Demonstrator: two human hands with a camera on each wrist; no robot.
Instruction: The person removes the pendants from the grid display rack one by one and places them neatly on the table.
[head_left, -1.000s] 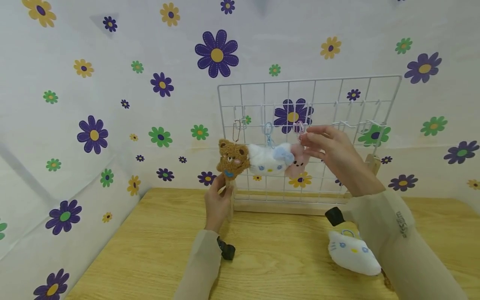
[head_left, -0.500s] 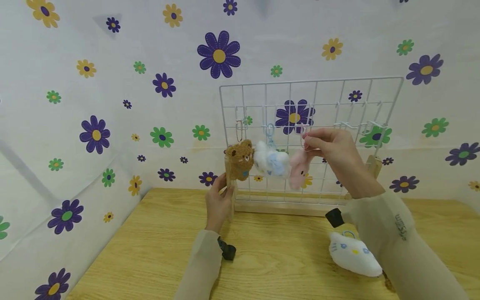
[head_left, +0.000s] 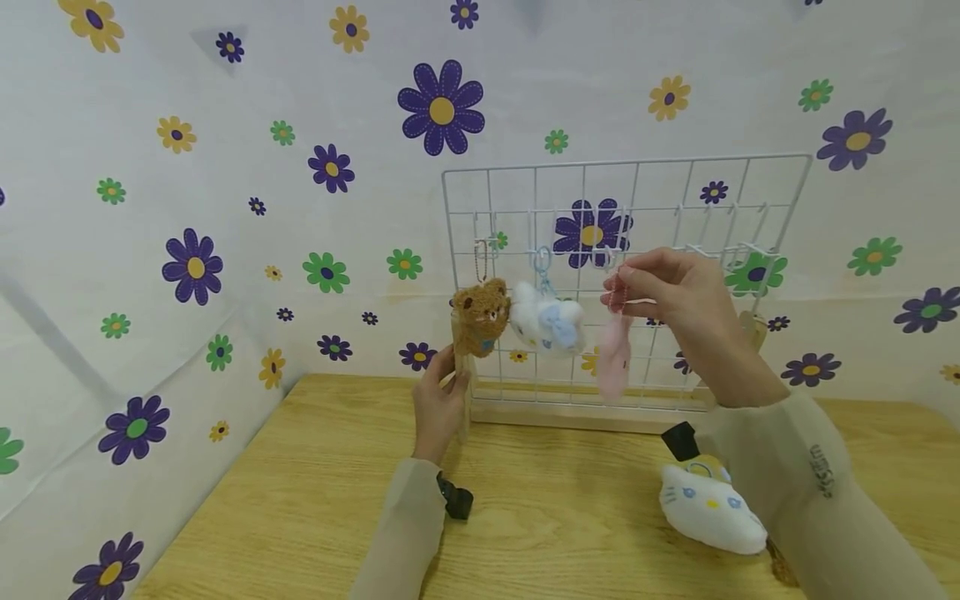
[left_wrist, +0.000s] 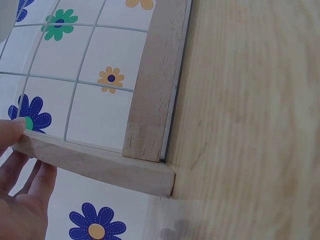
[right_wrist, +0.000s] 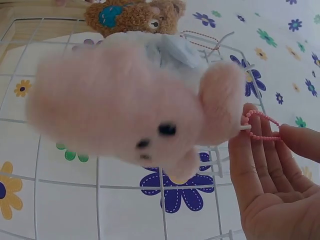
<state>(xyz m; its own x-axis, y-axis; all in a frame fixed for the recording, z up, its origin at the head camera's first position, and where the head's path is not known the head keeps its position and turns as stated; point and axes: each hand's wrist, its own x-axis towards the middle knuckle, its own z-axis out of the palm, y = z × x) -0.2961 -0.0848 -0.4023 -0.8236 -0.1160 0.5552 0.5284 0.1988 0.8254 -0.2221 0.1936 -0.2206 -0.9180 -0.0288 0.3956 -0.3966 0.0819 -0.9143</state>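
My right hand (head_left: 678, 296) pinches a pink bead chain (right_wrist: 266, 138). From it hangs a fuzzy pink plush charm (head_left: 613, 358), apart from the rack's hooks and tilted in front of the white wire grid rack (head_left: 637, 163). In the right wrist view its black eyes and pink ears show, slightly blurred. My left hand (head_left: 438, 412) grips the wooden side post (left_wrist: 100, 162) of the rack, thumb on one side and fingers on the other. A brown bear plush (head_left: 482, 317) and a white cat plush (head_left: 551, 321) with a blue bow hang on the rack.
Another white cat plush (head_left: 711, 515) lies on the wooden table (head_left: 555, 533), beneath my right forearm. A small brown thing (head_left: 782, 567) beside it is mostly hidden by the sleeve. White hooks (head_left: 742, 250) stick out at the rack's right. A flower-print backdrop (head_left: 360, 217) stands behind.
The pink plush has come off the rack and moved down and slightly right with my right hand. The bear and the hanging cat have swung round. My left hand stays on the post.
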